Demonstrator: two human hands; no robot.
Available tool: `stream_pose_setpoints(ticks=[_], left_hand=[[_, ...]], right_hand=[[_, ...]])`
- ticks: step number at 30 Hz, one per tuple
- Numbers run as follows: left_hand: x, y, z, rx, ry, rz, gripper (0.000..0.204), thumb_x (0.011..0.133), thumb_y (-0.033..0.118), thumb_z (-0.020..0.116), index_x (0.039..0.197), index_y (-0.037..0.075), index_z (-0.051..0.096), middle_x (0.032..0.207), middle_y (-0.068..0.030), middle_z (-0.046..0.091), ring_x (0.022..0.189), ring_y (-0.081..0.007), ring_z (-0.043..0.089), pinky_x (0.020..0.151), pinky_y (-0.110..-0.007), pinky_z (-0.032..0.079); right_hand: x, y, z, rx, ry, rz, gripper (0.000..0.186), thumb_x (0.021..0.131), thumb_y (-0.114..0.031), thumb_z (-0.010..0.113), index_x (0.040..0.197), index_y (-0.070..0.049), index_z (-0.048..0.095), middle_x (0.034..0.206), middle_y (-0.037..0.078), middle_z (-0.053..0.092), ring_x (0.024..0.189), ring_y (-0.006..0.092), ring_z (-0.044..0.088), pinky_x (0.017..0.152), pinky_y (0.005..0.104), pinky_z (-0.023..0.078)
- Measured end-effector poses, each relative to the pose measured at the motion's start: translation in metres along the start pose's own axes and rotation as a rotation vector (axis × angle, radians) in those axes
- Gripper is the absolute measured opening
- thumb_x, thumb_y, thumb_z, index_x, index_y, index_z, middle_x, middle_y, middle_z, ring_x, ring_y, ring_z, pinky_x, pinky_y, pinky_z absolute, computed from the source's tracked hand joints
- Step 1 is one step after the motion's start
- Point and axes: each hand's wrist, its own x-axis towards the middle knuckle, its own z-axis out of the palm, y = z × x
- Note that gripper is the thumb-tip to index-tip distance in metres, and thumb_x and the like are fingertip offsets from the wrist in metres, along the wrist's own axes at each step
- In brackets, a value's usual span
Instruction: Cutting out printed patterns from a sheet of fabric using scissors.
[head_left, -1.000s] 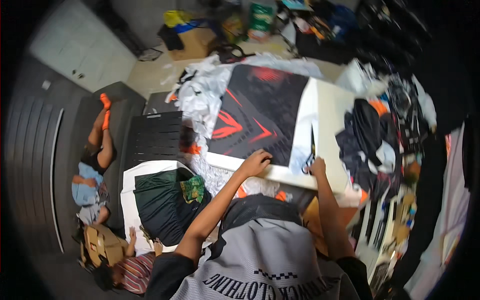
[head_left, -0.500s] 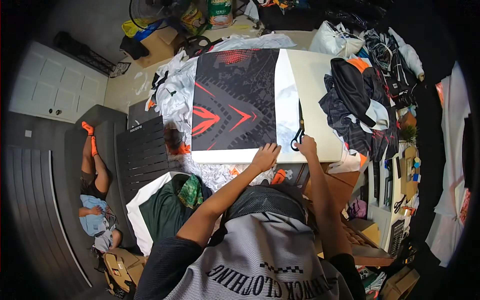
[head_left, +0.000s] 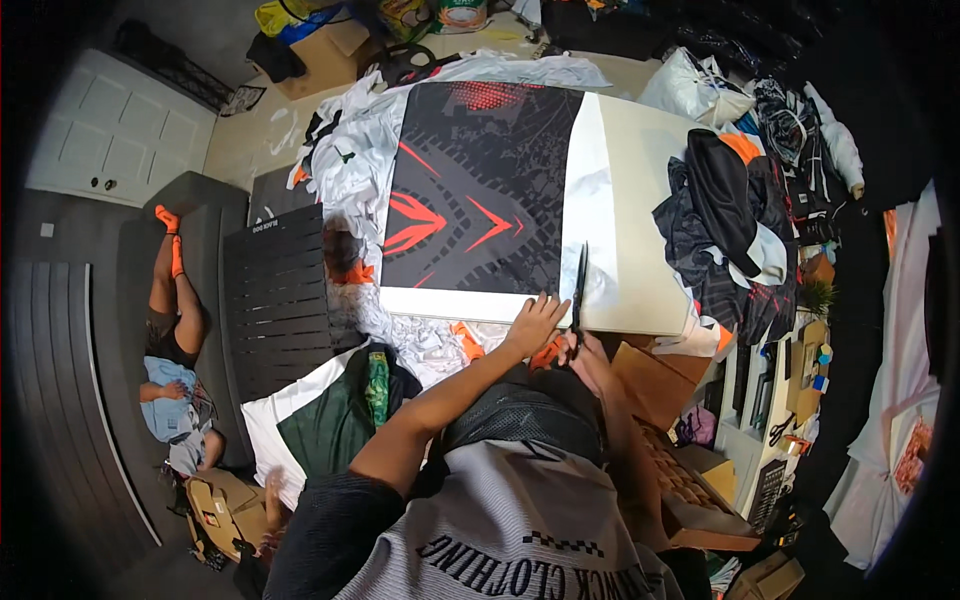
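Resting left fingers [head_left: 543, 308], slightly apart, on printed cloth [head_left: 490, 180] — probably light, soft, slippery, best pinned at near corner — while clamping scissors [head_left: 581, 287] in right fingers [head_left: 591, 354].

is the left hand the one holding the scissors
No, the scissors are in the right hand, while the left hand lies at the near right corner of the printed fabric.

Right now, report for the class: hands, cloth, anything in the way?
Left hand at near right corner of cloth. Right hand holds scissors, tips pointing away. Clothes heap at right, apart from scissors.
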Motion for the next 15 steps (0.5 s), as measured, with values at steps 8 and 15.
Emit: stream_pose_setpoints(ticks=[8, 15], left_hand=[[-0.018, 0.005, 0.019, 0.083, -0.017, -0.013, 0.059, 0.084, 0.028, 0.055, 0.135, 0.002, 0.043, 0.138, -0.0192, 0.04, 0.125, -0.0366, 0.039, 0.095, -0.04, 0.036], [-0.012, 0.014, 0.012, -0.03, -0.09, -0.098, 0.053, 0.081, 0.029, 0.057, 0.127, 0.002, 0.051, 0.14, -0.0193, 0.039, 0.126, -0.0396, 0.038, 0.096, -0.043, 0.034]], right_hand=[[-0.006, 0.019, 0.008, -0.302, -0.014, 0.11, 0.029, 0.095, -0.034, 0.056, 0.09, -0.006, 0.051, 0.081, 0.007, 0.053, 0.071, 0.0152, 0.052, 0.064, 0.026, 0.042], [-0.003, 0.02, 0.003, -0.313, 0.072, 0.096, 0.037, 0.095, -0.042, 0.055, 0.089, -0.006, 0.052, 0.079, 0.006, 0.053, 0.069, 0.0142, 0.052, 0.063, 0.0263, 0.044]])
